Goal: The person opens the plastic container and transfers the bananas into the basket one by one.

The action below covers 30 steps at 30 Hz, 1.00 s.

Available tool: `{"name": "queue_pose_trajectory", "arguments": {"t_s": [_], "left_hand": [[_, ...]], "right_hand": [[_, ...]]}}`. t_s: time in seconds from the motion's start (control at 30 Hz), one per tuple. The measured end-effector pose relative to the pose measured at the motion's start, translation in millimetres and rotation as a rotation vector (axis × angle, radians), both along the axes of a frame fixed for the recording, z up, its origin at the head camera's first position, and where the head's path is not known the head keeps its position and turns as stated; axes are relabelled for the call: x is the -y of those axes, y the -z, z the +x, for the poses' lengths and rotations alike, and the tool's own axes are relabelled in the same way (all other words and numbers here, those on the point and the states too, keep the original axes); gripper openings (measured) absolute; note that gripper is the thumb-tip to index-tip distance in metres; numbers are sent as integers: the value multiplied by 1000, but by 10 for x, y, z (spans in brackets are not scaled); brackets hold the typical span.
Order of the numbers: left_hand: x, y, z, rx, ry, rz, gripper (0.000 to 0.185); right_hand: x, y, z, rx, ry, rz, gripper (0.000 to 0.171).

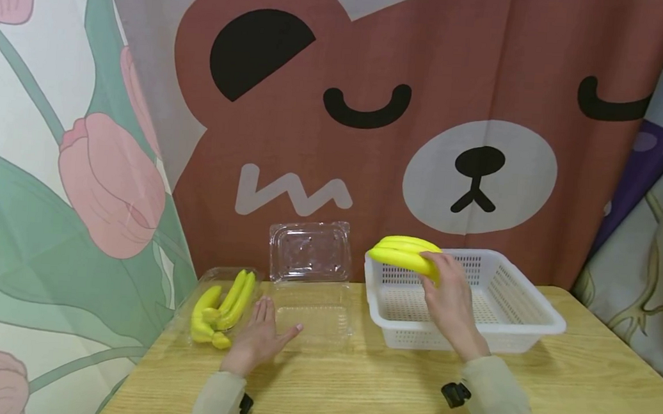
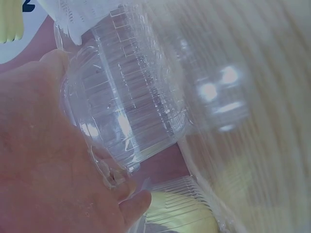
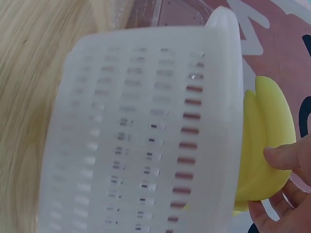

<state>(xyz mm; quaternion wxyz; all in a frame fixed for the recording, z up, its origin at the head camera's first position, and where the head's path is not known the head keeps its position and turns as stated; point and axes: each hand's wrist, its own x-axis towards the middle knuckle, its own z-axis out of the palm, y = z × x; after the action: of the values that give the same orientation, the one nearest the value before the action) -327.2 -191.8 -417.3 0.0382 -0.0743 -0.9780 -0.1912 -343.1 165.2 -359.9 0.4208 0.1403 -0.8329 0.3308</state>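
My right hand [image 1: 451, 299] grips a yellow bunch of bananas [image 1: 402, 250] over the left side of a white plastic basket [image 1: 466, 339]. In the right wrist view, the thumb presses on the bunch [image 3: 267, 141] just beyond the basket's rim, with fingers underneath. My left hand [image 1: 257, 343] has its fingers straight and thumb spread, by the left edge of a clear plastic clamshell box [image 1: 315, 315]. Its lid [image 1: 309, 253] stands raised at the back. Left of that hand, another clear box [image 1: 206, 276] holds more bananas [image 1: 232, 303].
Both boxes and the basket stand in a row on a wooden table [image 1: 353, 388]. Behind the table's back edge hangs a curtain [image 1: 290, 133] with a bear print. A tulip-print curtain [image 1: 30, 224] hangs along the left side.
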Motion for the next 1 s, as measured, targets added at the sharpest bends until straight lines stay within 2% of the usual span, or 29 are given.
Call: {"name": "queue_pose_trajectory", "arguments": {"t_s": [0.37, 0.77, 1.0], "left_hand": [[7, 49, -17, -11, -13, -2, 107], [-9, 61, -30, -14, -18, -6, 103], [-2, 53, -25, -21, -13, 4, 106]], "right_hand": [[-274, 80, -6, 6, 28, 37, 44], [-550, 173, 9, 83, 63, 71, 45], [-619, 205, 2, 138, 76, 70, 44]]}}
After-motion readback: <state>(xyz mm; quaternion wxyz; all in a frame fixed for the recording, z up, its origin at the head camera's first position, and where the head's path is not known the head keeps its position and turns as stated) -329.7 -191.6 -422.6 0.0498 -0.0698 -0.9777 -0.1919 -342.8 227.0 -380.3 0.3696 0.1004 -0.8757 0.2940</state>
